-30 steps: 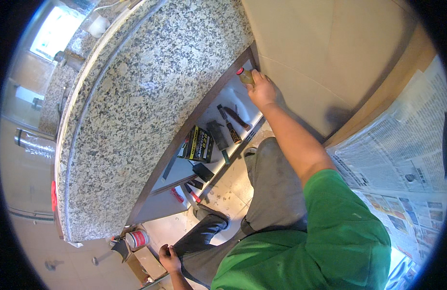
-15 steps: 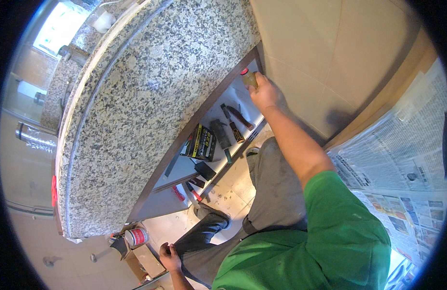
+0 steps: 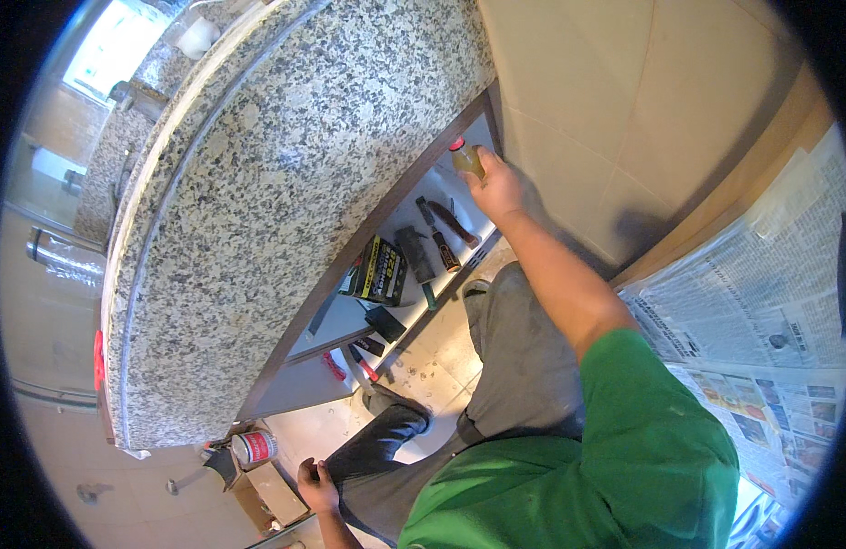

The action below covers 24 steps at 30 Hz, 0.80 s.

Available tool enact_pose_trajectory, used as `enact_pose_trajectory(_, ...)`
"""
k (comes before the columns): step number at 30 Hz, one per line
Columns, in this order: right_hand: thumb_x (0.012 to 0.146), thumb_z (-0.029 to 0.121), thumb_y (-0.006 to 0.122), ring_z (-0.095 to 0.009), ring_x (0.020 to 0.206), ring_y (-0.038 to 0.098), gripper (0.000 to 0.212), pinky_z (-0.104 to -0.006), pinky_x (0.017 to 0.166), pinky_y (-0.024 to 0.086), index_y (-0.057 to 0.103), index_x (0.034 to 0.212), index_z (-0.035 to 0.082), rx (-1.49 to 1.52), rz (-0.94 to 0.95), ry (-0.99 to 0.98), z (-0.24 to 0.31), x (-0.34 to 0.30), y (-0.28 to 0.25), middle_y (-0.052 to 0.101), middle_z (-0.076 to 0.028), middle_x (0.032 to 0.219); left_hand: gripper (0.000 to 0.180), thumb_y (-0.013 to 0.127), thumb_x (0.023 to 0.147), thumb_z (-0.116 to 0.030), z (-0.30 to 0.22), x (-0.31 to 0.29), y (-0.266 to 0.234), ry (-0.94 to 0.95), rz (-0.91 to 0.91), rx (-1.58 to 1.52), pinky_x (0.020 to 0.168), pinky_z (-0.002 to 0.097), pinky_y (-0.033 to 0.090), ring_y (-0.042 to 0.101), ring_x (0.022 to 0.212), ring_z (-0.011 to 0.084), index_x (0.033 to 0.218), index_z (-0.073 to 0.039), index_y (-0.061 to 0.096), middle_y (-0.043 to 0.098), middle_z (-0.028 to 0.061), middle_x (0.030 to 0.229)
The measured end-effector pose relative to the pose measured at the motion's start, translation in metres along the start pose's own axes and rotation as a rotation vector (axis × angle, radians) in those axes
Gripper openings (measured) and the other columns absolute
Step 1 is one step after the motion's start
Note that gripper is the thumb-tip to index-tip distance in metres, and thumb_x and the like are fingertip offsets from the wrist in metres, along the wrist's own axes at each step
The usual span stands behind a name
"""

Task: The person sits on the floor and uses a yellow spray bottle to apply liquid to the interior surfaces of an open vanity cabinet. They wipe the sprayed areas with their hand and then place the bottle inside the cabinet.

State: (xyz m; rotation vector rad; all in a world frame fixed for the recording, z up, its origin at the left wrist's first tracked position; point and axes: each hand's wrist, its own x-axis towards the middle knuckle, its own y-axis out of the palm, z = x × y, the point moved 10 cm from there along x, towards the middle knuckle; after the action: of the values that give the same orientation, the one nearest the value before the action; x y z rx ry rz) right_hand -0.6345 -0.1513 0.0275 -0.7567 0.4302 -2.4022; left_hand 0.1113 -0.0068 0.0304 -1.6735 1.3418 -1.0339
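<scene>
My right hand [image 3: 496,188] is closed around a small bottle [image 3: 465,160] of yellowish liquid with a red cap, held tilted at the far end of the cabinet opening. Below it on the white shelf [image 3: 446,183] lie a curved dark tool [image 3: 453,222], a black-handled tool [image 3: 446,252], a long dark flat piece [image 3: 414,254] and a black and yellow box [image 3: 382,270]. My left hand [image 3: 319,489] hangs low beside my knee, its thumb and forefinger apart, with nothing visible between them; the other fingers are partly hidden.
A speckled granite countertop [image 3: 286,183] overhangs the cabinet. Nearer on the shelf are a black block [image 3: 385,322] and a red-handled tool [image 3: 366,366]. A paint can [image 3: 254,447] and cardboard box [image 3: 277,494] stand at lower left. A newspaper-covered panel [image 3: 752,302] is at right.
My right hand and the bottle have shifted slightly left and a little nearer, and more of the bottle shows. My left hand stays by the knee.
</scene>
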Motion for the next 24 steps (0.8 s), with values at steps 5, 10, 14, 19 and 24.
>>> enact_pose_trajectory(5, 0.083, 0.022, 0.074, -0.041, 0.109, 0.062, 0.052, -0.0456, 0.093, 0.051, 0.057, 0.129, 0.003, -0.018, -0.014, 0.01, -0.014, 0.017, -0.004, 0.064, -0.021, 0.12, 0.028, 0.07, 0.088, -0.017, -0.002, 0.003, 0.003, -0.035, 0.028, -0.011, 0.069, 0.0364, 0.051, 0.063, 0.07, 0.0244, 0.108, 0.003, 0.066, 0.067, 0.0147, 0.08)
enact_pose_trajectory(10, 0.082, 0.019, 0.073, -0.043, 0.108, 0.06, 0.048, -0.0483, 0.093, 0.05, 0.057, 0.125, 0.006, -0.001, 0.009, -0.1, -0.004, 0.012, 0.004, 0.064, -0.02, 0.116, 0.028, 0.069, 0.089, -0.017, -0.003, 0.004, 0.001, 0.02, -0.005, 0.02, 0.069, 0.0365, 0.051, 0.063, 0.07, 0.0245, 0.107, 0.003, 0.066, 0.067, 0.0141, 0.078)
enact_pose_trajectory(14, 0.081, 0.017, 0.072, -0.042, 0.107, 0.06, 0.041, -0.0477, 0.091, 0.05, 0.059, 0.118, 0.005, -0.015, 0.153, -0.229, 0.025, -0.007, 0.016, 0.064, -0.02, 0.113, 0.027, 0.069, 0.089, -0.016, 0.0, 0.001, 0.002, -0.045, 0.018, -0.043, 0.069, 0.0369, 0.052, 0.064, 0.07, 0.0259, 0.108, 0.003, 0.066, 0.068, 0.0146, 0.079)
enact_pose_trajectory(19, 0.083, 0.022, 0.076, -0.034, 0.097, 0.065, 0.038, -0.042, 0.086, 0.051, 0.063, 0.115, 0.004, 0.316, 0.519, -0.066, -0.021, -0.018, 0.051, 0.067, -0.016, 0.102, 0.025, 0.069, 0.089, -0.013, -0.005, 0.001, -0.002, -0.001, 0.003, -0.007, 0.069, 0.0366, 0.051, 0.064, 0.07, 0.0247, 0.108, 0.003, 0.066, 0.068, 0.0149, 0.079)
enact_pose_trajectory(24, 0.08, 0.035, 0.08, -0.027, 0.09, 0.069, 0.046, -0.0425, 0.082, 0.053, 0.07, 0.113, 0.005, 0.123, 1.023, 0.429, -0.085, -0.046, 0.072, 0.072, -0.014, 0.106, 0.024, 0.069, 0.09, -0.015, -0.018, -0.001, -0.006, -0.023, 0.013, 0.009, 0.067, 0.0344, 0.05, 0.061, 0.068, 0.0196, 0.108, 0.001, 0.067, 0.066, 0.0102, 0.076)
